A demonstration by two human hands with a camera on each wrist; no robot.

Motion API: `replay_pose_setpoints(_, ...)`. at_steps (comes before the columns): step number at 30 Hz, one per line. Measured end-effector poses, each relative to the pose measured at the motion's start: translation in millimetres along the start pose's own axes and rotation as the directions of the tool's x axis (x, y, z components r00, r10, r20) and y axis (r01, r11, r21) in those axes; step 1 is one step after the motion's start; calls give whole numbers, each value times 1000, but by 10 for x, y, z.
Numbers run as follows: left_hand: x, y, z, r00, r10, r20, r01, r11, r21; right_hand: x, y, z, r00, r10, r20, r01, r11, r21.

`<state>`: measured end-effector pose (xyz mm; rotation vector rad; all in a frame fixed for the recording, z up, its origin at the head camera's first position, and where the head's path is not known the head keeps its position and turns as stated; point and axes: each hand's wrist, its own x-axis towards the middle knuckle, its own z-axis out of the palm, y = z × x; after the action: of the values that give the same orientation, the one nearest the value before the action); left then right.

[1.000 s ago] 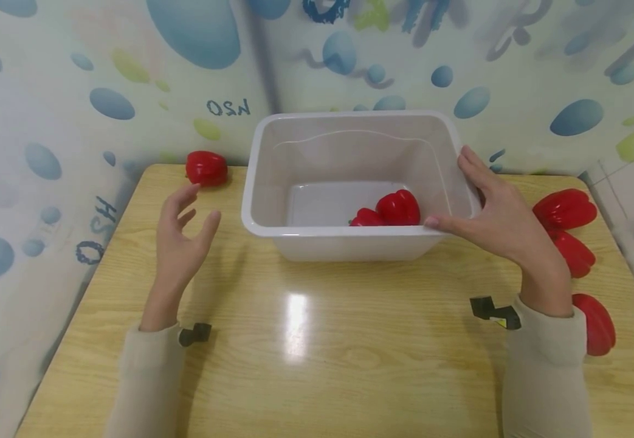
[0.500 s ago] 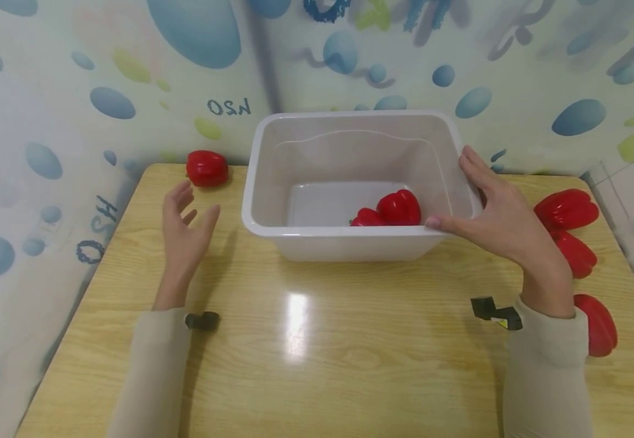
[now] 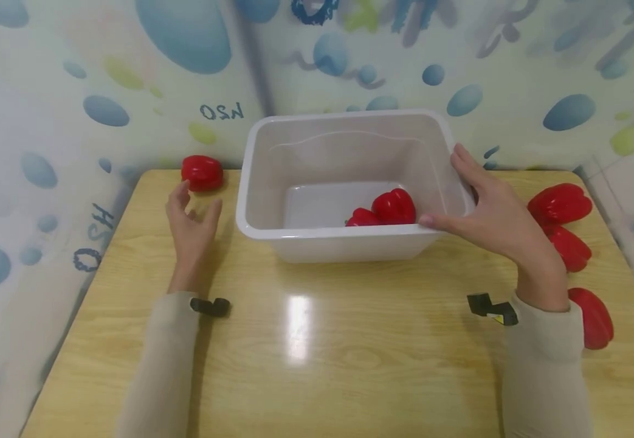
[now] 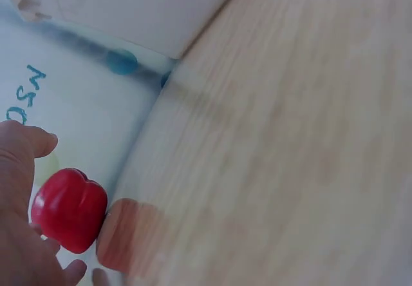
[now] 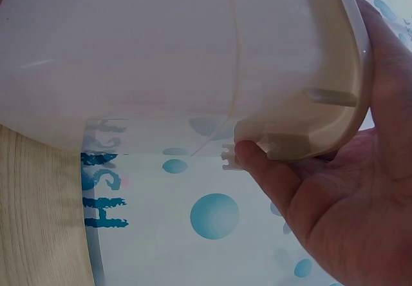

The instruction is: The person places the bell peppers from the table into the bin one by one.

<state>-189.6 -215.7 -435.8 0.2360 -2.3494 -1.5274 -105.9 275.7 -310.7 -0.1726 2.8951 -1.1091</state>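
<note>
My left hand [image 3: 189, 231] reaches toward a red bell pepper [image 3: 202, 173] at the back left corner of the table. Its thumb and fingers are spread apart and hold nothing; in the left wrist view the pepper [image 4: 69, 210] shows just beyond the fingers. My right hand [image 3: 499, 213] grips the right end of a white plastic bin [image 3: 344, 233], thumb at the front rim and fingers along the right side. In the right wrist view the thumb and fingers bracket the bin's corner [image 5: 309, 118]. Inside the bin, two red bell peppers [image 3: 394, 207] lie toward the right front.
Three more red bell peppers [image 3: 560, 204] lie along the table's right side, partly behind the right forearm. A patterned wall [image 3: 349, 73] stands close behind the wooden table [image 3: 349, 340]. Each sleeve cuff has a small black device [image 3: 210, 306] on it.
The left hand has moved slightly right and forward, closer to the back left bell pepper. The right hand keeps its grip on the bin. The head view has shifted slightly.
</note>
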Motion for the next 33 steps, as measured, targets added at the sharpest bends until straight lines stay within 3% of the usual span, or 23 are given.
replay_pose_setpoints(6,124,-30,48,1000,-5,3,5,1000,-22,15,0,3,1000,2,0,-2,1000,-7)
replay_pose_setpoints(13,261,-61,55,998,-33,-52,33,999,-10,22,-22,22,1000,7,4,-7,1000,-1)
replay_pose_setpoints(19,362,-113,50,999,4,-34,-4,1000,-2,40,-39,13,1000,15,7,-15,1000,-13)
replay_pose_setpoints(25,473,-124,130,999,53,10,-53,997,62,37,-21,-4,999,47,15,-47,999,-12)
replay_pose_setpoints(33,583,-135,139,999,-21,38,17,994,104,23,-14,5,999,39,7,-39,999,-12)
